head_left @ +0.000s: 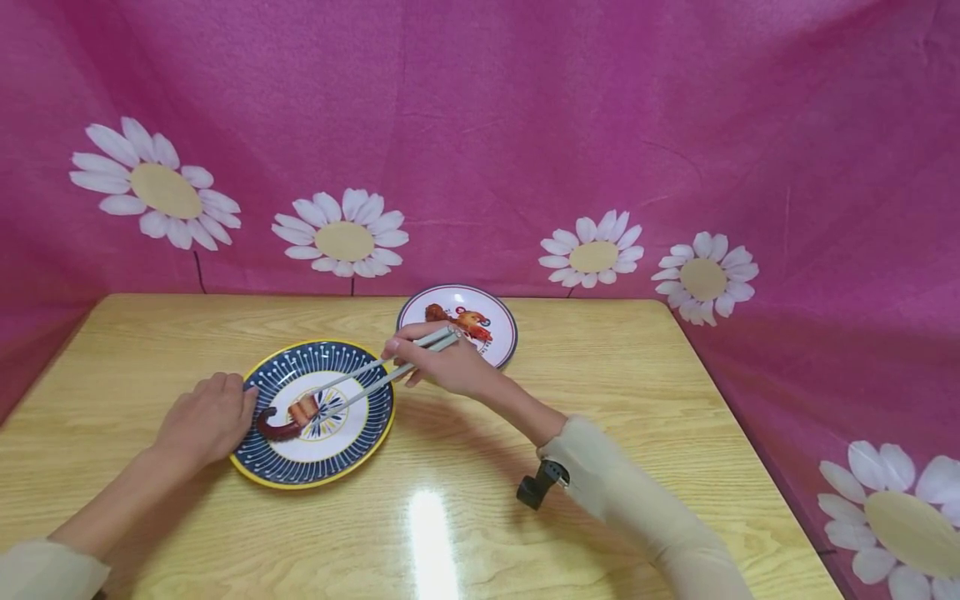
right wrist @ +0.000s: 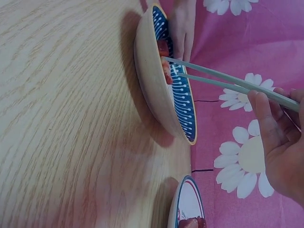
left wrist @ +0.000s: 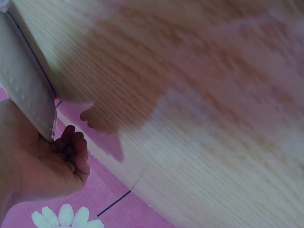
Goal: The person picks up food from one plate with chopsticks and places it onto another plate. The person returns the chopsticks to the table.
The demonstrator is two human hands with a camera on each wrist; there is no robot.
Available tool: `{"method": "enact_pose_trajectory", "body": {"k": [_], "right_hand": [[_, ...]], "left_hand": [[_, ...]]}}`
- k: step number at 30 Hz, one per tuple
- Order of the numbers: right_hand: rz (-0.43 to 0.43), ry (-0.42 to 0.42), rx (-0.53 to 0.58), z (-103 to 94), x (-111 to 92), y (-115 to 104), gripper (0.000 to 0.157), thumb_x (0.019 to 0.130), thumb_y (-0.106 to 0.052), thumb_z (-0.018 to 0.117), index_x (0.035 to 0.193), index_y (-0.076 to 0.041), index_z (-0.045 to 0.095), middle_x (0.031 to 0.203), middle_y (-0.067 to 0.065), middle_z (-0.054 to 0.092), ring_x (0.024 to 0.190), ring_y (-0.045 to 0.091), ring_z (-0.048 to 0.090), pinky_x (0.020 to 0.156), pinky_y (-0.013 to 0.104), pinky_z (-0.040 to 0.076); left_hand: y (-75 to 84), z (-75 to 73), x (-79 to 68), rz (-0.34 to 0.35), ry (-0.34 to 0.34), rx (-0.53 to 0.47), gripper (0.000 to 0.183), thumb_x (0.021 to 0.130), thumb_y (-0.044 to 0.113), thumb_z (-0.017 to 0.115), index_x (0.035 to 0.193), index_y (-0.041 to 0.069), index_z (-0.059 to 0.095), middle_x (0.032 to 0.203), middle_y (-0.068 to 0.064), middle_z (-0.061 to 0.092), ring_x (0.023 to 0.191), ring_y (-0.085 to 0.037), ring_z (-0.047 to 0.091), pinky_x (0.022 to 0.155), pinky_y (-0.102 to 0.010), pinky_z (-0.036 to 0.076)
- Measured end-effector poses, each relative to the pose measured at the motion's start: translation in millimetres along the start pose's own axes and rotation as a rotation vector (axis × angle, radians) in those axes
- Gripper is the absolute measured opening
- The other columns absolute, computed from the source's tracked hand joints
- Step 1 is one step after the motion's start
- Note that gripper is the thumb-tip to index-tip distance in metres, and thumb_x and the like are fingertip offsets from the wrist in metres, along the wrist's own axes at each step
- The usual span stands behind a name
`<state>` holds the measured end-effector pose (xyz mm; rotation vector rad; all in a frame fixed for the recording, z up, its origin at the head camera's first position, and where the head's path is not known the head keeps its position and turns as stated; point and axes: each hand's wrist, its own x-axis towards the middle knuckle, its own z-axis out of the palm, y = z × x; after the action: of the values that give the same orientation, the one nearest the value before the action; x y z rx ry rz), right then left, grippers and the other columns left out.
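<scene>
My right hand (head_left: pixel 446 363) holds a pair of pale green chopsticks (head_left: pixel 375 383), their tips reaching into a blue-patterned plate (head_left: pixel 315 479) with a yellow rim. Right at the tips lies a browned, striped piece of meat like pork belly (head_left: pixel 303 410). Beside it curls a dark red octopus tentacle (head_left: pixel 277 431). At the plate's left edge, my left hand (head_left: pixel 208 417) grips the rim, thumb on top. Its curled fingers (left wrist: pixel 71 149) show beyond the plate's edge in the left wrist view. The right wrist view shows the chopsticks (right wrist: pixel 223 78) slightly apart at their tips.
Behind my right hand stands a smaller white plate (head_left: pixel 420 304) with a dark rim, holding reddish food pieces (head_left: pixel 474 323). Both plates rest on a light wooden table (head_left: pixel 570 367). A pink cloth (head_left: pixel 480 150) with white daisies hangs along the table's far edge.
</scene>
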<state>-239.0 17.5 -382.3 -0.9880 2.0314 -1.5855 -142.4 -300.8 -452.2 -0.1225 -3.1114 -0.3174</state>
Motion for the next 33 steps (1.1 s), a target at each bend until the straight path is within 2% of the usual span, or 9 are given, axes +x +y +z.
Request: {"method": "enact_pose_trajectory", "body": {"k": [5, 11, 17, 20, 24, 28, 33], "right_hand": [[0.001, -0.017, 0.006, 2.0, 4, 3, 0.025, 0.103, -0.015, 0.055, 0.106, 0.007, 0.068, 0.106, 0.028, 0.067, 0.090, 0.025, 0.071, 0.068, 0.044, 0.058], [0.004, -0.008, -0.016, 3.8, 9, 2, 0.026, 0.103, -0.018, 0.057, 0.105, 0.005, 0.069, 0.101, 0.026, 0.069, 0.084, 0.020, 0.070, 0.068, 0.045, 0.058], [0.007, -0.038, -0.051, 4.3, 15, -1, 0.028, 0.104, -0.023, 0.056, 0.106, 0.001, 0.070, 0.104, 0.024, 0.068, 0.095, 0.035, 0.069, 0.069, 0.048, 0.058], [0.020, -0.056, -0.046, 4.2, 17, -3, 0.029, 0.104, -0.024, 0.056, 0.106, 0.002, 0.070, 0.102, 0.026, 0.068, 0.093, 0.038, 0.069, 0.068, 0.046, 0.058], [0.033, -0.055, -0.070, 3.9, 19, -5, 0.027, 0.103, -0.025, 0.057, 0.103, -0.003, 0.072, 0.098, 0.023, 0.068, 0.085, 0.031, 0.072, 0.066, 0.038, 0.058], [0.034, -0.036, -0.106, 4.4, 20, -7, 0.024, 0.102, -0.027, 0.058, 0.099, -0.009, 0.073, 0.091, 0.013, 0.070, 0.079, 0.020, 0.072, 0.065, 0.036, 0.058], [0.039, -0.027, -0.100, 5.7, 21, -11, 0.025, 0.102, -0.026, 0.058, 0.097, -0.007, 0.073, 0.090, 0.012, 0.072, 0.079, 0.024, 0.072, 0.066, 0.036, 0.058]], "left_hand": [[0.1, 0.1, 0.8, -0.004, -0.001, -0.006, 0.034, 0.103, 0.018, 0.042, 0.096, -0.014, 0.049, 0.089, -0.027, 0.052, 0.083, -0.043, 0.053, 0.072, -0.058, 0.046], [-1.0, 0.5, 1.3, 0.004, 0.025, -0.020, 0.032, 0.103, 0.016, 0.043, 0.094, -0.013, 0.050, 0.090, -0.028, 0.054, 0.085, -0.045, 0.055, 0.071, -0.060, 0.046], [-0.2, 0.6, 0.5, 0.000, 0.019, -0.025, 0.033, 0.103, 0.017, 0.043, 0.095, -0.014, 0.050, 0.091, -0.029, 0.054, 0.086, -0.045, 0.055, 0.072, -0.060, 0.046], [0.2, 0.3, -0.2, -0.005, 0.011, -0.028, 0.033, 0.103, 0.017, 0.042, 0.096, -0.015, 0.050, 0.092, -0.029, 0.054, 0.086, -0.045, 0.055, 0.072, -0.060, 0.046], [0.7, 0.3, -0.4, -0.011, 0.007, -0.034, 0.034, 0.103, 0.017, 0.042, 0.097, -0.015, 0.050, 0.092, -0.029, 0.053, 0.086, -0.045, 0.055, 0.073, -0.060, 0.046], [0.6, 0.4, 0.3, -0.012, 0.007, -0.034, 0.034, 0.103, 0.018, 0.042, 0.097, -0.015, 0.049, 0.091, -0.028, 0.053, 0.085, -0.044, 0.054, 0.072, -0.059, 0.046], [0.2, 0.0, 0.3, -0.018, -0.006, -0.032, 0.034, 0.103, 0.018, 0.042, 0.098, -0.015, 0.049, 0.090, -0.027, 0.053, 0.084, -0.043, 0.054, 0.072, -0.059, 0.046]]}}
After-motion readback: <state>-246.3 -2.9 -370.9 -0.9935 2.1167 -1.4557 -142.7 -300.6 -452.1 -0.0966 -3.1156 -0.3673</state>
